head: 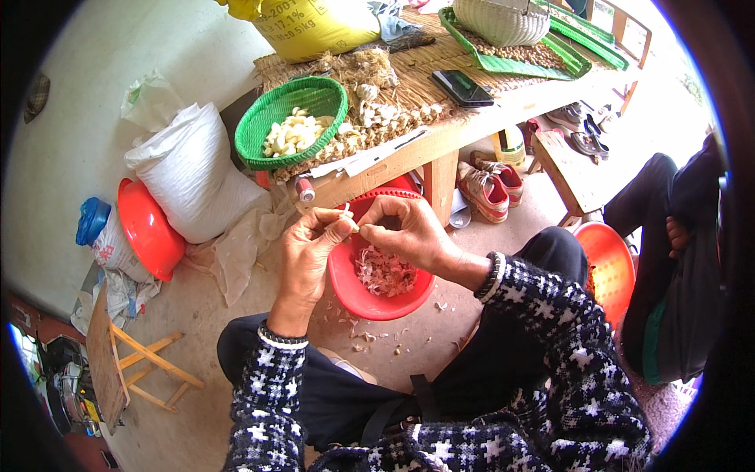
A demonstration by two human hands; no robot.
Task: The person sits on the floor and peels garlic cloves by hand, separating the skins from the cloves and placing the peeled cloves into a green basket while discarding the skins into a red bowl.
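Observation:
Between thumb and fingers, my left hand [312, 253] holds a small garlic clove [351, 223], with a pale strip of skin standing up from it. The thumb and forefinger of my right hand [413, 233] pinch at the same clove from the other side. Both hands are above a red plastic basin [377, 310] on the floor, which holds a heap of papery garlic skins [386, 274]. On the table's near left corner, a green woven basket [248, 133] contains peeled garlic cloves [298, 133]. Unpeeled garlic [377, 112] lies right of that basket.
The wooden table [377, 162] bears a straw mat, a phone [463, 88], a yellow sack [318, 29] and a white basket [501, 20] on a green tray. Another person's legs [666, 265] are at right, near an orange basin [607, 259]. A folding stool [106, 360] stands left.

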